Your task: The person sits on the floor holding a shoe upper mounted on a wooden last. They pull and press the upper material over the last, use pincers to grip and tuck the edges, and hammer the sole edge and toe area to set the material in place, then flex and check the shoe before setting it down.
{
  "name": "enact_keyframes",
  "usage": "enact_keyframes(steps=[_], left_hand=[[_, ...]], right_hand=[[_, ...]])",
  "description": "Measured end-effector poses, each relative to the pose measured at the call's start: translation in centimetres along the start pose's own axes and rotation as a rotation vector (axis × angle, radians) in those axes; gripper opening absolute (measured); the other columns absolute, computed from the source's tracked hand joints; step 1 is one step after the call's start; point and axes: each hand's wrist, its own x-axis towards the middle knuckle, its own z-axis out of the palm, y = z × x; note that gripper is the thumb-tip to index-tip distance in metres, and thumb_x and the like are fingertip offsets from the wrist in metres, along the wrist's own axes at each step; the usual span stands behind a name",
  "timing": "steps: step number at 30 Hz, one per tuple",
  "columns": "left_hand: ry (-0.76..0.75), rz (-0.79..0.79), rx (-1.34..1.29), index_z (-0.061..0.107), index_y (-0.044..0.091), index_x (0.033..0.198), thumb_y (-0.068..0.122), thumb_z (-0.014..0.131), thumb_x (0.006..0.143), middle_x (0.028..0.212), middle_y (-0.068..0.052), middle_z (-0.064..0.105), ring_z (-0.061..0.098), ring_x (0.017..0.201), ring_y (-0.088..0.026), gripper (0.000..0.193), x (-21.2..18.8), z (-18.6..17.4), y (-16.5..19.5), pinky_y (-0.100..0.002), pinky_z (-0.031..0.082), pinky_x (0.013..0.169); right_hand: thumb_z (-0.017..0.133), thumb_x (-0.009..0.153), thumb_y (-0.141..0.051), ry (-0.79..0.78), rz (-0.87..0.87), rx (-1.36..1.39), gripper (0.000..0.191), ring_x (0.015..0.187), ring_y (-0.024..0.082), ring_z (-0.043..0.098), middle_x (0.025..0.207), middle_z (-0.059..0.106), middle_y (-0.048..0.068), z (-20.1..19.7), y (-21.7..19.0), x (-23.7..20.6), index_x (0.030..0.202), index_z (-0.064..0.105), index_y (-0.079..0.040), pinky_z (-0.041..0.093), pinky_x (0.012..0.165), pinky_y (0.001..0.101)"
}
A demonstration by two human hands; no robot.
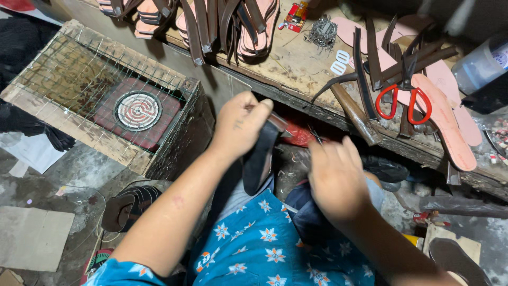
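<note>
Gripping a dark sandal sole [260, 159] by its upper end, the left hand [239, 126] has fingers and thumb pinched around it together with a thin strap piece [277, 122]; the sole hangs upright over the lap, just below the edge of the wooden workbench [296, 69]. The right hand [334, 177] sits beside it, fingers curled downward onto dark material at the knee; whether it clasps anything cannot be told from this angle. On the bench: red-handled scissors [402, 100] lying on pink insoles [447, 119], loose dark straps [370, 58], a heap of small metal tacks [321, 33]. To the left, a wire-covered wooden box [79, 127] encloses a round electric coil heater [138, 110].
</note>
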Motion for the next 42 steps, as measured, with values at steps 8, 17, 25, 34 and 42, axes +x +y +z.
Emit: enact_keyframes(steps=[8,17,25,34,42], left_hand=[[-0.276,-0.115,-0.485,0.054,0.006,0.084,0.024,0.060,0.098,0.078,0.004,0.051,0.045,0.074,-0.007,0.024,-1.7,-5.3,-2.7,-0.025,0.039,0.068],[-0.515,0.013,-0.639,0.058,0.003,0.091,0.024,0.060,0.096,0.094,-0.005,0.060,0.055,0.088,-0.013,0.022,-1.8,-4.1,-0.1,-0.030,0.047,0.082],[-0.090,0.079,-0.328,0.042,0.004,0.146,0.038,0.060,0.094,0.133,-0.007,0.061,0.059,0.126,-0.019,0.065,-8.9,-1.5,2.9,-0.035,0.044,0.111],[-0.091,-0.296,-1.032,0.041,-0.001,0.151,0.032,0.077,0.092,0.137,-0.016,0.060,0.059,0.127,-0.029,0.076,-10.2,-1.3,-2.2,-0.048,0.044,0.113],[-0.553,-0.707,-1.651,0.041,0.007,0.157,0.063,0.057,0.096,0.146,-0.015,0.060,0.058,0.131,-0.035,0.084,-10.8,3.3,-3.7,-0.049,0.045,0.114]], right_hand=[[0.077,0.077,-0.035,-0.844,0.522,0.287,0.077,0.111,0.040,0.061,0.131,0.060,0.020,3.1,3.1,-15.7,0.144,0.047,-0.016,0.051,0.093,0.0491],[0.088,0.068,-0.041,-0.304,0.192,0.673,0.092,0.131,0.039,0.052,0.139,0.055,0.025,5.4,1.5,-8.9,0.141,0.049,0.000,0.037,0.110,0.0443],[0.084,0.072,-0.022,-0.212,0.404,1.060,0.064,0.113,0.031,0.068,0.119,0.068,0.020,9.2,-5.6,-0.5,0.126,0.059,0.001,0.053,0.100,0.0401],[0.086,0.083,-0.019,-0.028,0.348,1.491,0.069,0.104,0.029,0.063,0.118,0.060,0.023,5.4,-2.9,-2.7,0.138,0.050,0.004,0.053,0.094,0.0404],[0.083,0.084,-0.038,0.102,0.046,1.424,0.092,0.146,0.025,0.041,0.159,0.039,0.013,1.5,-0.9,3.1,0.154,0.036,-0.001,0.034,0.121,0.0401]])
